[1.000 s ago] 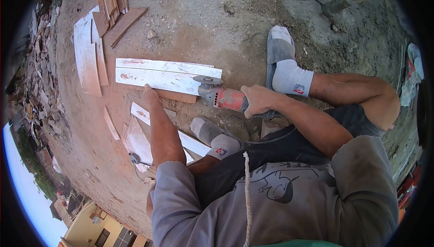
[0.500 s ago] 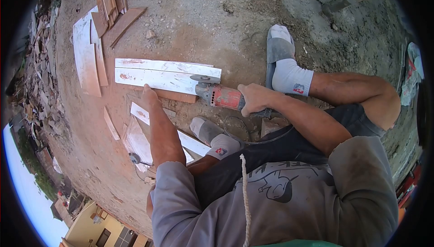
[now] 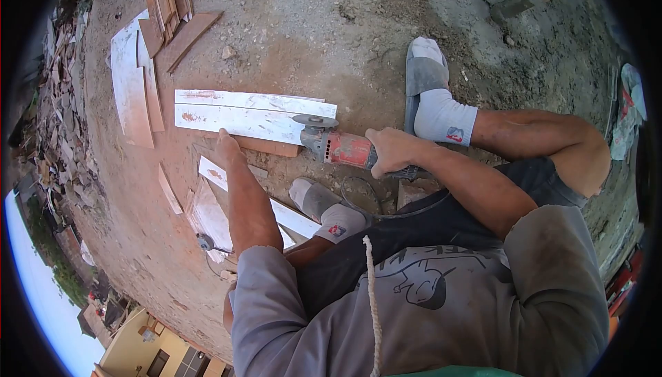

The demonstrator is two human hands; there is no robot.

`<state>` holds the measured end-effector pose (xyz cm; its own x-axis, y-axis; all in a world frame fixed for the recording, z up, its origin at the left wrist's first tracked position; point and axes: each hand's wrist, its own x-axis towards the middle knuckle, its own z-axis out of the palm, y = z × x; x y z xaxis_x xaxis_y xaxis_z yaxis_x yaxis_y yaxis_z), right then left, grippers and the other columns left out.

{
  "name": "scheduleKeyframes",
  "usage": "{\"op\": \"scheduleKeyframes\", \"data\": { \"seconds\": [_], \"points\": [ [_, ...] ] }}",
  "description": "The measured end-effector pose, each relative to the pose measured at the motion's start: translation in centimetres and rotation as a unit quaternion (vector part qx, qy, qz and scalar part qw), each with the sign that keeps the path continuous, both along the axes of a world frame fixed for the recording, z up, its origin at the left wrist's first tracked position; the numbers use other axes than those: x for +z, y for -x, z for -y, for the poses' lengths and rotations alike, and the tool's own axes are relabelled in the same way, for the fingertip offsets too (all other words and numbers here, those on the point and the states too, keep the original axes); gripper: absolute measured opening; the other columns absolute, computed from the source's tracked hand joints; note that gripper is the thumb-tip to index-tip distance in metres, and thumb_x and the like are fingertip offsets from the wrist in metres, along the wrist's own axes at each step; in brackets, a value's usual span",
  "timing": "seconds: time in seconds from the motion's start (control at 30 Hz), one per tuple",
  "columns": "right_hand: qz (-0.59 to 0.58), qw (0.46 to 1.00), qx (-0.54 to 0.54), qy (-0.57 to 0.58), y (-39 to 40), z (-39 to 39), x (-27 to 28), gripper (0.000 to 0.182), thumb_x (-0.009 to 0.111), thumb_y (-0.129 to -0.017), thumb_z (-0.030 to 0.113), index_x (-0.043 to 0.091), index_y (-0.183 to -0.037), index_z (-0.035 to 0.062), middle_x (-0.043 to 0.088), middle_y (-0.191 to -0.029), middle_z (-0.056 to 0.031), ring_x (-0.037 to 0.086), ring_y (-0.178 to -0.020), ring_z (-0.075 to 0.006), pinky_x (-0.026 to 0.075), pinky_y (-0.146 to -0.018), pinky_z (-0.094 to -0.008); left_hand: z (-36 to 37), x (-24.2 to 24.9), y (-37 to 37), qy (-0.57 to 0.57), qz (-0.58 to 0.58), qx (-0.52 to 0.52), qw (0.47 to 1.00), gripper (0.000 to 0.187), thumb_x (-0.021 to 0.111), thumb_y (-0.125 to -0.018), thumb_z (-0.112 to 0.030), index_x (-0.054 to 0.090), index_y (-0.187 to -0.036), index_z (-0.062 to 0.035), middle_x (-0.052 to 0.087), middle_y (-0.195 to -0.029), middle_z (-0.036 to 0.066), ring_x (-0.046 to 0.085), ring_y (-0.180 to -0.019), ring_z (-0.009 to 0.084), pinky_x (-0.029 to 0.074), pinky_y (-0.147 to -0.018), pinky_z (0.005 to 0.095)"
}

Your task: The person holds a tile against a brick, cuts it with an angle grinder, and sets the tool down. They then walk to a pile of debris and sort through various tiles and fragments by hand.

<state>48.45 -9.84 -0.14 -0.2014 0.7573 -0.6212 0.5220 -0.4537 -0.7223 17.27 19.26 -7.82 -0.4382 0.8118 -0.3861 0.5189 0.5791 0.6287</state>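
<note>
Step in hand, as judged: cutting a long tile strip lengthwise with a grinder, on bare ground. Best done slow and level — disc kept on the existing cut line, no twisting, body weight behind the tool rather than over it. Pressing hand best kept well back from the disc, as now. Cord best kept clear of the near foot. Risk, as judged: strip shifting on the loose wood beneath and pinching the disc.

White tile strip [image 3: 241, 113]: long, pale, lying flat on the dirt ground [image 3: 331, 39], lengthwise across the view, just ahead of the knees. Dark cut line along its length, splitting it into two narrow bands. Rusty smears near the left end. Brown wooden piece [image 3: 272, 147] under the near edge.

Angle grinder [image 3: 338, 146]: red body, grey head, disc touching the right end of the strip, lying nearly flat to it.

Right hand [image 3: 390, 152]: clenched round the grinder's rear body, fingers wrapped.

Left hand [image 3: 227, 145]: fingers spread, released, grasping nothing; tips pressing down at the strip's near edge, well apart from the disc.

Near foot in grey sandal [image 3: 312, 197], just beside a loop of cord [image 3: 358, 194].

More offcuts [image 3: 138, 80] piled to the left.
</note>
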Motion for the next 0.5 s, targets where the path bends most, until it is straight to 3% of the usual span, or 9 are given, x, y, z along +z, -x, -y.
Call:
{"op": "scheduleKeyframes", "data": {
  "seconds": [0.13,0.23,0.3,0.5],
  "points": [
    [-0.001,1.000,0.003,0.005,-0.1,0.0,0.3,0.065,0.075,-0.056,0.028,0.052,-0.105,-0.0082,0.064,-0.091,-0.0305,0.063,-0.089,-0.0441,0.051,-0.078,-0.0459,-0.9,-1.1,1.3,0.001,0.050,0.010,0.999,0.049,0.053,-0.097,-0.040,0.064,-0.105,0.0070,0.057,-0.075,0.004,0.048,-0.057,0.0156,0.040,-0.052,0.0334],
    [-0.002,1.000,-0.002,0.003,-0.1,0.2,0.2,0.065,0.075,-0.056,0.028,0.051,-0.105,-0.0078,0.064,-0.090,-0.0305,0.063,-0.089,-0.0442,0.051,-0.078,-0.0458,-0.6,-0.4,0.7,0.033,-0.025,0.009,0.999,0.048,0.055,-0.097,-0.039,0.064,-0.106,0.0074,0.057,-0.076,0.004,0.048,-0.057,0.0155,0.039,-0.051,0.0323],
    [-0.002,1.000,-0.001,0.004,-0.1,0.2,0.2,0.064,0.075,-0.056,0.027,0.051,-0.105,-0.0077,0.064,-0.090,-0.0305,0.063,-0.089,-0.0442,0.051,-0.078,-0.0457,-1.0,-2.2,1.6,-0.065,-0.010,0.000,0.998,0.048,0.055,-0.096,-0.040,0.064,-0.104,0.0072,0.057,-0.075,0.005,0.048,-0.056,0.0155,0.039,-0.050,0.0321],
    [0.001,1.000,0.005,0.015,-0.4,0.3,0.8,0.062,0.076,-0.059,0.029,0.054,-0.104,-0.0081,0.064,-0.094,-0.0299,0.064,-0.093,-0.0423,0.051,-0.080,-0.0444,-1.3,-2.4,2.1,-0.010,0.020,-0.009,1.000,0.050,0.052,-0.098,-0.040,0.063,-0.111,0.0063,0.064,-0.088,0.008,0.054,-0.061,0.0160,0.041,-0.050,0.0315]
  ]
}}
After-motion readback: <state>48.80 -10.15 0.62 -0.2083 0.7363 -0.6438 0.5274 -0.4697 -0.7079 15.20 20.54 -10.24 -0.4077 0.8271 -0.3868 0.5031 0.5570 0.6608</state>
